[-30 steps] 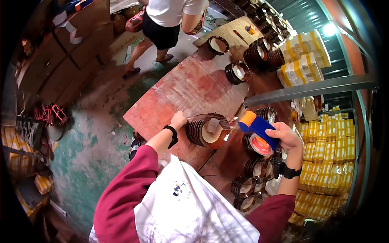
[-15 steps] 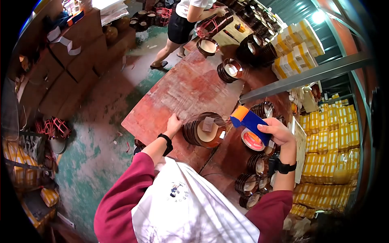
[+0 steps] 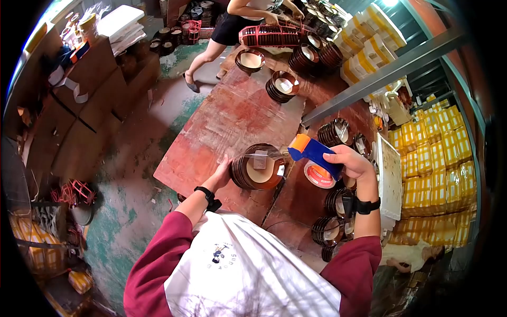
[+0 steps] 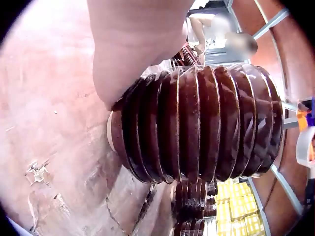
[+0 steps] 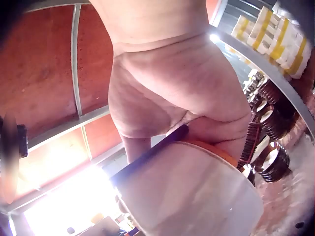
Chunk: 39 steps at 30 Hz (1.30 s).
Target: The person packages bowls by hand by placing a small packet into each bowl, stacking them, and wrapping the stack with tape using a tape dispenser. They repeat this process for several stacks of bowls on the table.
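A stack of brown glazed bowls point(image 3: 244, 171) lies on its side on the reddish board, its cream inner face turned to the right. My left hand point(image 3: 217, 177) rests against the stack's base end; in the left wrist view, the hand point(image 4: 138, 44) touches the last bowl point(image 4: 117, 130). My right hand point(image 3: 351, 161) grips a blue tape dispenser point(image 3: 320, 154) with an orange head and a big roll of tape point(image 3: 319, 175). A clear strip of tape runs from the dispenser to the stack's open face. In the right wrist view the roll's pale side point(image 5: 192, 191) fills the lower middle.
More bowl stacks stand at the board's far end point(image 3: 282, 87) and to the right point(image 3: 335, 132). A metal beam point(image 3: 380, 76) slants over the right side. Another person point(image 3: 237, 24) handles a red-tied bowl bundle point(image 3: 269, 36). Yellow-taped boxes point(image 3: 435, 158) are piled at right.
My right hand has brought the dispenser left, nearer the stack. My left hand has moved from the stack's upper side down to its base end. The other person has moved to the red-tied bundle.
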Available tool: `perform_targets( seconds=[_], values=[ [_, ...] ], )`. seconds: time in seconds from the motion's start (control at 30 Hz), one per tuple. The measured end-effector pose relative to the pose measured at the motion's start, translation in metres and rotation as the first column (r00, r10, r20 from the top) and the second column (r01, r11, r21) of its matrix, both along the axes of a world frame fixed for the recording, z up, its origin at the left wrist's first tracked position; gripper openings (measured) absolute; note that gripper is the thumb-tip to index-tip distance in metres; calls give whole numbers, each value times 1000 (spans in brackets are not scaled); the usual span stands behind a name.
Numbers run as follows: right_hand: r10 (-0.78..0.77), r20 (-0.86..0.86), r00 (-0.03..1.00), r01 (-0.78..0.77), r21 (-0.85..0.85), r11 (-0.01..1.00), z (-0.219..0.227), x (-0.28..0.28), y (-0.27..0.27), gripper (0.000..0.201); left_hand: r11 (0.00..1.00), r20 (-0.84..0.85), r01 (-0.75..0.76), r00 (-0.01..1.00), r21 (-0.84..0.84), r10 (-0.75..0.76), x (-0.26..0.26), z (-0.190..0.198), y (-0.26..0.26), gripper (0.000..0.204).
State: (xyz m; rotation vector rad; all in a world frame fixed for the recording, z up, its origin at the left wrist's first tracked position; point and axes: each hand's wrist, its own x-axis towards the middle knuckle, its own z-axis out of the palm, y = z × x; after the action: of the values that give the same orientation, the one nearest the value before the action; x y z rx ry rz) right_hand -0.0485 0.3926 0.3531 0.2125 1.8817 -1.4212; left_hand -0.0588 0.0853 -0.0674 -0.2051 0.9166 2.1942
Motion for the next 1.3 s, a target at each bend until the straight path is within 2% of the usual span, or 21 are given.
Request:
perform_targets(
  seconds=[0.13, 0.23, 0.27, 0.3, 0.33, 0.37, 0.43, 0.47, 0.5, 0.6, 0.73, 0.83, 0.97, 1.07, 1.17, 1.3],
  values=[
    [-46, 18, 999, 46, -27, 999, -2, 9, 1, 29, 993, 70, 94, 994, -75, -89, 1, -4, -5, 84],
    [-52, 4, 999, 52, -56, 997, -14, 16, 14, 31, 863, 232, 288, 951, -415, -206, -11, 5, -26, 78],
    [-44, 1, 999, 44, -73, 996, -19, 19, 19, 32, 782, 98, 74, 995, -618, -16, -10, 15, -26, 69],
    [-37, -5, 999, 36, -92, 995, -25, 23, 25, 32, 757, -94, -43, 995, -652, -25, -9, 37, -27, 67],
    [28, -7, 1000, -29, -101, 994, -34, 24, 38, 42, 734, -284, -163, 958, -659, -42, -9, 62, -29, 66],
    [27, -17, 999, -29, -101, 994, -42, 29, 44, 42, 716, -464, -282, 883, -638, -65, -9, 92, -31, 66],
    [28, -35, 999, -31, -99, 995, -57, 36, 53, 43, 718, -768, -489, 633, -496, -100, 6, 172, -13, 72],
    [38, -24, 999, -40, -94, 995, -67, 38, 60, 43, 683, -829, -495, 459, -537, -320, 6, 196, -9, 80],
    [40, -37, 999, -43, -86, 995, -73, 41, 63, 43, 645, -819, -514, 251, -565, -517, 5, 213, -4, 90],
    [58, -82, 995, -62, -50, 997, -92, 47, 72, 41, 537, -646, -572, -18, -620, -763, 8, 242, 25, 112],
    [57, 129, 990, -34, -178, 983, -115, 62, 78, 38, 405, -386, -584, -164, -703, -908, 2, 220, 54, 128],
    [52, 148, 988, -21, -204, 979, -141, 74, 75, 39, 417, -359, -613, -224, -671, -906, 6, 199, 64, 125],
    [59, 101, 993, -37, -210, 977, -173, 81, 81, 39, 375, -315, -654, -214, -657, -925, 10, 185, 63, 120],
    [22, 94, 995, -6, -170, 985, -189, 84, 87, 43, 361, -306, -635, -201, -683, -931, 11, 192, 65, 117],
    [-25, 95, 995, 45, -211, 976, -204, 87, 91, 47, 353, -299, -630, -195, -692, -934, 10, 195, 66, 117],
    [48, -31, 998, -49, -38, 998, -232, 81, 97, 63, 349, -295, -631, -193, -693, -936, 10, 195, 68, 118]
  ],
)
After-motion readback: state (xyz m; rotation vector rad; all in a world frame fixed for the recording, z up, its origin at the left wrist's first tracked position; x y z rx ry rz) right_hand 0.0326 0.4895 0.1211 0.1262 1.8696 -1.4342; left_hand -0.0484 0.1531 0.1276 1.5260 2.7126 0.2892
